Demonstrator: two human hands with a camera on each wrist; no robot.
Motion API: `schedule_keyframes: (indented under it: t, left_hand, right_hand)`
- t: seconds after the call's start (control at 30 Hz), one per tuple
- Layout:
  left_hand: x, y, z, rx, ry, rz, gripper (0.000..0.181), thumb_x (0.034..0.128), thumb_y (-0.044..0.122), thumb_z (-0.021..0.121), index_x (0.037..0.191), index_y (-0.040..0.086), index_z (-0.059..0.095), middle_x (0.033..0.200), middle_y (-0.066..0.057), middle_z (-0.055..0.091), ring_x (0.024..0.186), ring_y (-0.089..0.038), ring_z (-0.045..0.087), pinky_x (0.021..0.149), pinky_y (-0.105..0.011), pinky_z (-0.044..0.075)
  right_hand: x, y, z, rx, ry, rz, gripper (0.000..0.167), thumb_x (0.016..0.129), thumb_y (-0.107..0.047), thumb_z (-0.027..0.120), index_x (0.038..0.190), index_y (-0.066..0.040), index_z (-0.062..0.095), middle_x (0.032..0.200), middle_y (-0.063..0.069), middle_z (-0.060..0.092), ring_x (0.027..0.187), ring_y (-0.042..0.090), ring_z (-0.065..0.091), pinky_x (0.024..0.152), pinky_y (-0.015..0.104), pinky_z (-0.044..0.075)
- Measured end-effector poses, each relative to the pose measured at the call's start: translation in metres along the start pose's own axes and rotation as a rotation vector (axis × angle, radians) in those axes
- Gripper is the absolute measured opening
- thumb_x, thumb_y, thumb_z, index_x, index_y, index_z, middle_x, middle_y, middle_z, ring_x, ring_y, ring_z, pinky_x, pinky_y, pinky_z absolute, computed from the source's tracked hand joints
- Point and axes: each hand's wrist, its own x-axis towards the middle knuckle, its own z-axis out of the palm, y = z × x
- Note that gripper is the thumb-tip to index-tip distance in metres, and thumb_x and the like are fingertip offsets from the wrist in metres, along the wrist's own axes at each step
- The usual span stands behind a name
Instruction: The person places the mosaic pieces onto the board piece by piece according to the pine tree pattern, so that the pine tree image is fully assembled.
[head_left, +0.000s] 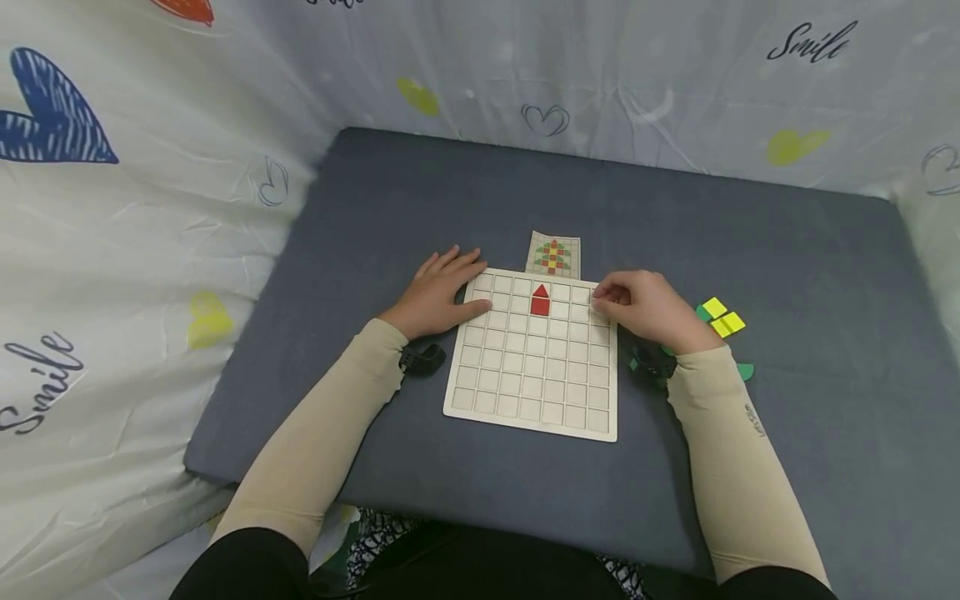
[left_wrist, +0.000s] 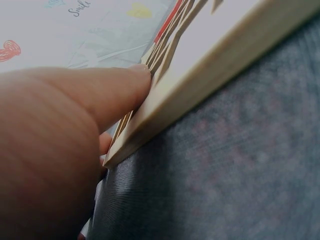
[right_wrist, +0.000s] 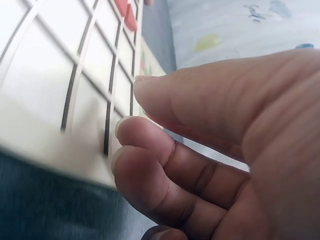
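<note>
A pale wooden grid board (head_left: 531, 408) lies between the hands. A red triangle (head_left: 541, 291) sits on it above a red square (head_left: 540, 307). My left hand (head_left: 442, 292) is at the board's upper left corner, fingers spread, the thumb resting on the rim; the left wrist view shows this thumb (left_wrist: 120, 90) against the edge. At the upper right edge is my right hand (head_left: 645, 304), fingers curled and thumb close to them. In the right wrist view, the curled fingers (right_wrist: 142, 175) are beside the grid; whether something small is between thumb and index finger is hidden.
A small pattern card (head_left: 573, 258) with a coloured tree-like design lies behind the board, partly covered by it. Yellow squares (head_left: 727, 323) and green pieces (head_left: 745, 371) lie right of the board, partly behind the right forearm. A printed curtain (head_left: 480, 75) borders the grey table (head_left: 420, 200).
</note>
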Motion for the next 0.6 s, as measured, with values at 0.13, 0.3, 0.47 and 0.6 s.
schedule_keyframes:
  t: [0.13,0.3,0.47,0.6]
  left_hand:
    - [-0.001,0.0,0.0,-0.009,-0.003,-0.002,0.077,0.1037,0.054,0.061,0.166,0.016,0.036,0.175,-0.005,0.022,0.164,-0.026,0.005,0.132,-0.048,-0.005]
    - [-0.001,0.0,0.0,-0.013,0.0,0.0,0.076,0.1042,0.053,0.061,0.166,0.016,0.036,0.175,-0.005,0.022,0.164,-0.026,0.005,0.132,-0.048,-0.005]
    - [0.001,0.0,0.002,-0.009,-0.004,0.0,0.076,0.1042,0.054,0.06,0.166,0.016,0.037,0.175,-0.005,0.022,0.164,-0.027,0.006,0.132,-0.048,-0.005]
    - [0.0,0.0,0.002,-0.007,-0.004,-0.003,0.076,0.1039,0.054,0.061,0.166,0.016,0.037,0.175,-0.005,0.022,0.164,-0.027,0.006,0.132,-0.049,-0.005]
  right_hand:
    - [-0.006,0.007,-0.003,-0.01,0.005,0.018,0.021,0.101,-0.019,0.071,0.115,-0.003,0.075,0.096,0.011,0.071,0.078,0.024,0.059,0.07,0.037,0.051]
    - [-0.014,0.015,-0.01,-0.018,0.017,0.034,0.023,0.102,-0.02,0.071,0.118,-0.004,0.074,0.096,0.011,0.071,0.075,0.023,0.059,0.07,0.038,0.049]
    - [-0.022,0.03,-0.02,-0.05,0.013,0.046,0.026,0.103,-0.022,0.07,0.12,-0.003,0.073,0.099,0.012,0.072,0.077,0.022,0.061,0.07,0.038,0.051]
    - [-0.028,0.041,-0.027,-0.058,0.007,0.068,0.028,0.104,-0.023,0.069,0.121,-0.003,0.073,0.1,0.012,0.072,0.078,0.022,0.062,0.069,0.036,0.051]
